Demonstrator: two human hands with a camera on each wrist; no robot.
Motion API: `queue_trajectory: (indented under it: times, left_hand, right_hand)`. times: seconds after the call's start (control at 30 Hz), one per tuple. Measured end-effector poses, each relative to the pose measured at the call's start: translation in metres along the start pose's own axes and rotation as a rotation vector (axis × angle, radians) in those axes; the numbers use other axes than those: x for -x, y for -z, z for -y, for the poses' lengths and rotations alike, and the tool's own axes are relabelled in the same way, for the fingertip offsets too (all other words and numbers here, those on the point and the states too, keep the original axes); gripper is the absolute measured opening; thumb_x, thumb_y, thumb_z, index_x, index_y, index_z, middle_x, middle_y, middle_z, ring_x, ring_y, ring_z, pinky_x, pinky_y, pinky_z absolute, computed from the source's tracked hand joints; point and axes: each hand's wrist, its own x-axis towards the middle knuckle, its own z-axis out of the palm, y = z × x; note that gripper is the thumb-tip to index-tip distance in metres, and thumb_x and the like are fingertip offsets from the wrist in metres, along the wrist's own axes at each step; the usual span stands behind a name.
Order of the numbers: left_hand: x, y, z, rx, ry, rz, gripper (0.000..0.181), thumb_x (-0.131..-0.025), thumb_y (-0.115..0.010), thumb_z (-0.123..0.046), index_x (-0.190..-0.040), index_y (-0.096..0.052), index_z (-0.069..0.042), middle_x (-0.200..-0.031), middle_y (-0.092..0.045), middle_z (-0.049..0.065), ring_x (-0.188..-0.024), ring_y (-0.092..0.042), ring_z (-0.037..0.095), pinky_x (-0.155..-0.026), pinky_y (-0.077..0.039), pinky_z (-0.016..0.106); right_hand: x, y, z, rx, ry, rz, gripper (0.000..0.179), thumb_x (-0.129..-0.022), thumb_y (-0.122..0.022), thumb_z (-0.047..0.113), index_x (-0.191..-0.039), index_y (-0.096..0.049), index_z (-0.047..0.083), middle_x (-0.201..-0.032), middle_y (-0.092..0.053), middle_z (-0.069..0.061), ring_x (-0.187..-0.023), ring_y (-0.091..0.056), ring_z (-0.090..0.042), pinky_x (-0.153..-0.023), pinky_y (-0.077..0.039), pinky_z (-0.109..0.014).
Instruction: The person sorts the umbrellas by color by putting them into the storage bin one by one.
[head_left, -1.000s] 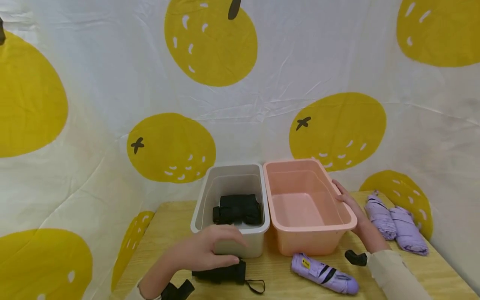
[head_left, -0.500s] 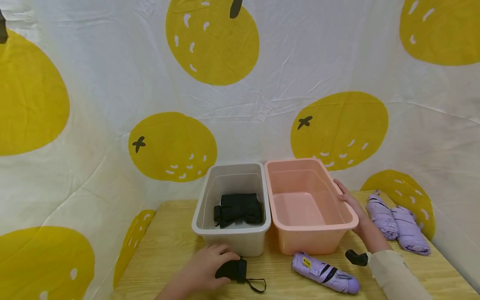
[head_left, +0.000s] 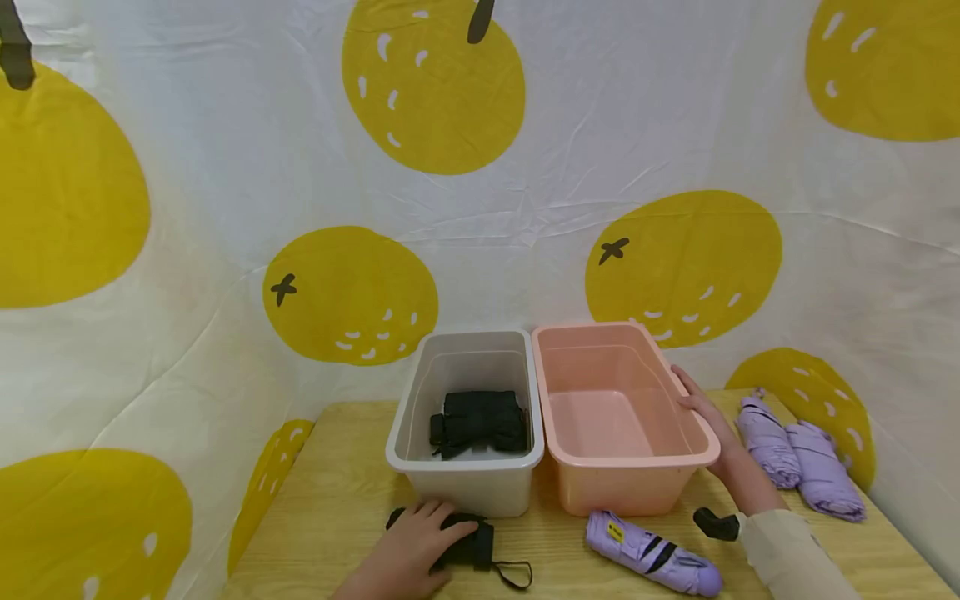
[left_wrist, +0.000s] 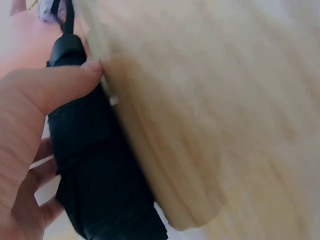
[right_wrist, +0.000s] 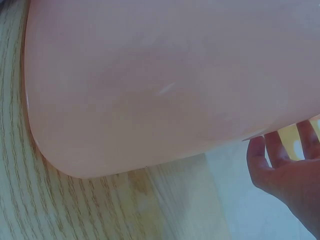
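Note:
In the head view my left hand (head_left: 416, 542) lies over a black folded umbrella (head_left: 472, 543) at the table's front. Its thumb crosses the near side while the fingers bend round the other side, as the left wrist view shows on the umbrella (left_wrist: 95, 150). A wrist strap loops from the umbrella's right end. My right hand (head_left: 708, 417) holds the right rim of the pink plastic bin (head_left: 637, 483); in the right wrist view its bent fingers (right_wrist: 257, 150) meet the rim. Left of it stands a grey bin (head_left: 480, 483) with black folded umbrellas (head_left: 480, 421) inside.
A lilac folded umbrella (head_left: 652, 554) with a yellow tag lies in front of the pink bin. Two more lilac umbrellas (head_left: 825, 471) rest at the table's right. A patterned cloth (head_left: 487, 275) hangs behind the wooden table (head_left: 330, 467).
My left hand has come down from above the black umbrella and taken hold of it. The right hand stays on the pink bin's rim.

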Motion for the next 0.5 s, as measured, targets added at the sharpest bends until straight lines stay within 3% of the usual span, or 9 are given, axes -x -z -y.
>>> queue_trajectory:
  times: [0.17, 0.5]
  left_hand:
    - [0.011, -0.004, 0.007, 0.069, 0.085, 0.043, 0.065, -0.081, -0.075, -0.05, -0.139, -0.046, -0.039, -0.127, -0.05, -0.002, -0.109, -0.05, 0.021, -0.079, -0.047, 0.047]
    - [0.052, -0.001, 0.034, 0.267, 0.268, 0.129, 0.071, -0.075, -0.081, -0.045, -0.137, -0.046, -0.046, -0.112, -0.051, -0.007, -0.092, -0.05, 0.012, -0.075, -0.044, 0.043]
  right_hand:
    - [-0.001, -0.001, 0.001, -0.005, -0.009, -0.009, 0.061, -0.105, -0.02, 0.011, -0.155, 0.013, 0.026, -0.159, 0.015, -0.009, -0.116, -0.049, -0.003, -0.096, -0.04, -0.026]
    - [0.001, 0.001, 0.0, 0.005, -0.012, -0.014, 0.061, -0.105, -0.02, 0.012, -0.155, 0.012, 0.027, -0.159, 0.01, -0.009, -0.117, -0.047, -0.001, -0.098, -0.038, -0.026]
